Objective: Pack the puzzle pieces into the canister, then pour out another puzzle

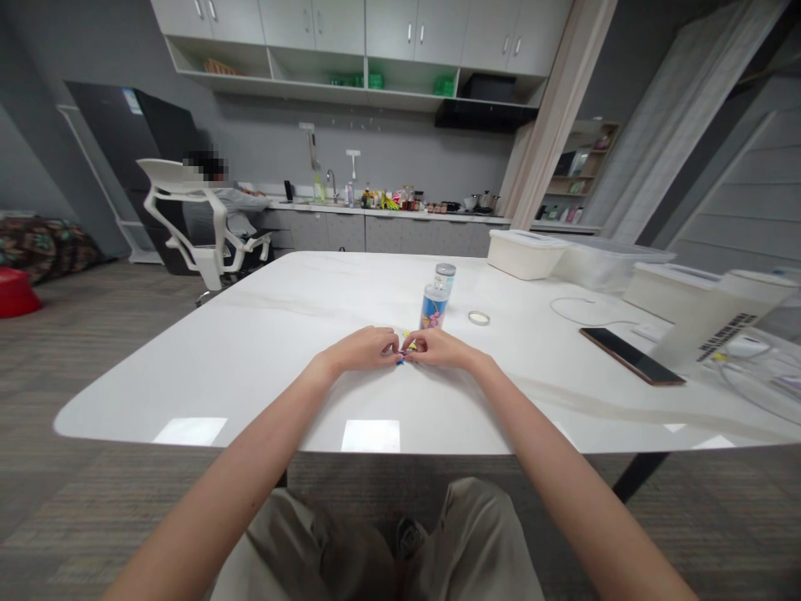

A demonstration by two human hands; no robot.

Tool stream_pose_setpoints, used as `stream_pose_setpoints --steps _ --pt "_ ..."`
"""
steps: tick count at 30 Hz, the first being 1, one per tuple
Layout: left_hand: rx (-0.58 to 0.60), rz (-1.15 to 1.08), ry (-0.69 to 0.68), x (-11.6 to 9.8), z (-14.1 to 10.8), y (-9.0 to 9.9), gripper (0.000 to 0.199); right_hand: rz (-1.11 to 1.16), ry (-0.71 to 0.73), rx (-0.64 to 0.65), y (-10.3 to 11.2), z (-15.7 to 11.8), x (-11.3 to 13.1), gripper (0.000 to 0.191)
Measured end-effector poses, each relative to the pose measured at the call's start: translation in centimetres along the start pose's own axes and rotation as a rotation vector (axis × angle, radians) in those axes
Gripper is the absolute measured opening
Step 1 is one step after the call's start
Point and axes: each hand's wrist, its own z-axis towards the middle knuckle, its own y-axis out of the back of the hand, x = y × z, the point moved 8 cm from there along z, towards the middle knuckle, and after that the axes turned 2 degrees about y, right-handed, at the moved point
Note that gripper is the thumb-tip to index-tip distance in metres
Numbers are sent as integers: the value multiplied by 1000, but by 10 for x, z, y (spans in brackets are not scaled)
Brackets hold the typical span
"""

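My left hand (368, 348) and my right hand (441, 348) meet over the white table (281, 325), fingertips nearly touching. Both hands are pinched on small flat colourful pieces (401, 361), with blue and purple showing; their exact kind is too small to make out. A bit of yellow (408, 338) shows just behind the fingers. Close beyond my right hand stands a clear can with a blue and pink picture (433, 307). Right behind it is a second can with a grey lid (445, 270). A round lid (479, 318) lies flat to their right.
On the right are a black phone (631, 356), a white cylindrical container with black lettering (719, 321), a cable (563, 310) and white storage boxes (526, 254). A person (231, 204) sits on a white chair (216, 267) at the back left, by the kitchen counter.
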Motion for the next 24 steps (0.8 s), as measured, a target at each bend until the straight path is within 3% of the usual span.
stream_pose_setpoints --steps 5,10,17,24 --pt "-7 -27 -6 1 -2 0 25 10 15 -33 0 1 -4 20" --pt "-10 -20 -29 2 0 -2 16 -26 29 -65 3 0 -4 9" --pt "-19 4 9 5 0 -2 15 -40 23 -53 2 0 -2 10" --pt "-39 68 -111 -7 2 0 18 -54 48 -66 1 2 -4 15"
